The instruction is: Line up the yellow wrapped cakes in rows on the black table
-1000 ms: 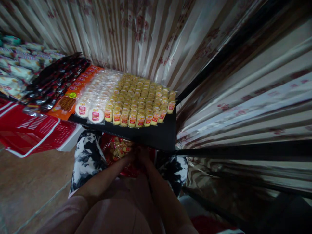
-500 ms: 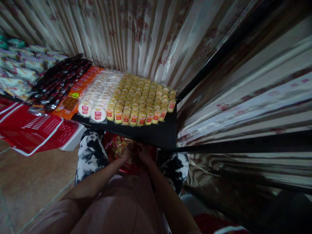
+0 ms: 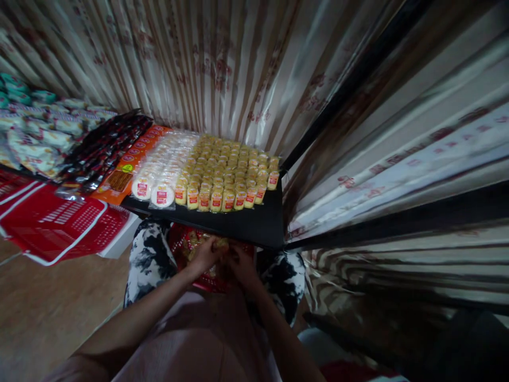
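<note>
Both my hands reach into a red basket [image 3: 207, 284] that rests between my knees, just under the front edge of a black shelf [image 3: 246, 225]. My left hand [image 3: 204, 254] is closed on a yellow snack packet [image 3: 219, 244] from the pile in the basket. My right hand [image 3: 242, 265] meets it from the right, fingers curled onto the same packet. On the shelf above stand tight rows of small yellow packets [image 3: 226, 172] with red labels.
Round white packets [image 3: 161, 162], orange packs [image 3: 123, 170] and dark packs [image 3: 107, 146] lie left of the yellow rows. An empty red basket [image 3: 51, 223] sits at the left. Striped curtains hang behind and to the right. Wooden floor shows at lower left.
My hands have come up a little inside the basket and now show a yellow packet between them. The view has tilted slightly upward.
</note>
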Demonstrator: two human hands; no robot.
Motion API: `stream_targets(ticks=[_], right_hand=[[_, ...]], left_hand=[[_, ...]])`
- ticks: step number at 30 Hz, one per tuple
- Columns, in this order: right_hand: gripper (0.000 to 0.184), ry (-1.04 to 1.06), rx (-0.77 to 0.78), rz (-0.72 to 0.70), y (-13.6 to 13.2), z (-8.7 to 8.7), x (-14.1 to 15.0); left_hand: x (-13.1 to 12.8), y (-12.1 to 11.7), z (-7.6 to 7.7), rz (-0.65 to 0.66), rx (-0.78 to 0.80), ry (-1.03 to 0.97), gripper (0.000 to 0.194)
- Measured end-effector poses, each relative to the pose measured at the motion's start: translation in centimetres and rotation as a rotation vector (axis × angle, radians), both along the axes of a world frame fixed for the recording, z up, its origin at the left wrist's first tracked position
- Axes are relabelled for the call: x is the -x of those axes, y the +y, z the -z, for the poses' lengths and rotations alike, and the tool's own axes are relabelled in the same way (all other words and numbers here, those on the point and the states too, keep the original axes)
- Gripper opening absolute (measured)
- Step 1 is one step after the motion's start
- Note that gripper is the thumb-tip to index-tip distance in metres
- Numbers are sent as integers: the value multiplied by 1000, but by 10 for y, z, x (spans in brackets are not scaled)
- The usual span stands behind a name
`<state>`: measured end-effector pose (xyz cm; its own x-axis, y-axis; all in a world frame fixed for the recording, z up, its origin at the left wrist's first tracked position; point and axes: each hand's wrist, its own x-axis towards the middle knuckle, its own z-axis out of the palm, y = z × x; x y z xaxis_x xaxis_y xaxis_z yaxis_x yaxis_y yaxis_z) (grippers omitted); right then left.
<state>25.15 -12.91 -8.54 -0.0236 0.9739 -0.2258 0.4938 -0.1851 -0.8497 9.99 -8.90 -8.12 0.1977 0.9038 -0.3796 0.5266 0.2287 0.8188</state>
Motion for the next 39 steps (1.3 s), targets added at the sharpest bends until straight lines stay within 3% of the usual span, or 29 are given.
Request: stream_targets(ticks=[7,10,13,17,20,25,34,39], right_hand=[[24,126,-110,198,-8,-39,-13],[21,212,-149,293,1,-44,-20],[27,263,-213,387,17,-44,-28],[32,225,-290,512,47,-43,-39],[32,161,-333,568,68,-41,-44],[34,22,-326,583,93,-41,-44],[31,-140,-380,574,112,-35,-37],[29,-247,-439,595,113,-31,-35]], left_hand=[[-22,7,-53,161,-318,3,24],[-35,17,-72,139,-327,-31,35],[-50,26,-80,64,-292,-99,46],[-67,33,-74,8,-432,-168,44],[-76,37,-67,41,-536,-117,42],[-82,50,-59,96,-516,1,46],[-80,56,-42,69,-508,-31,55],[-80,57,-41,65,-513,-33,55]])
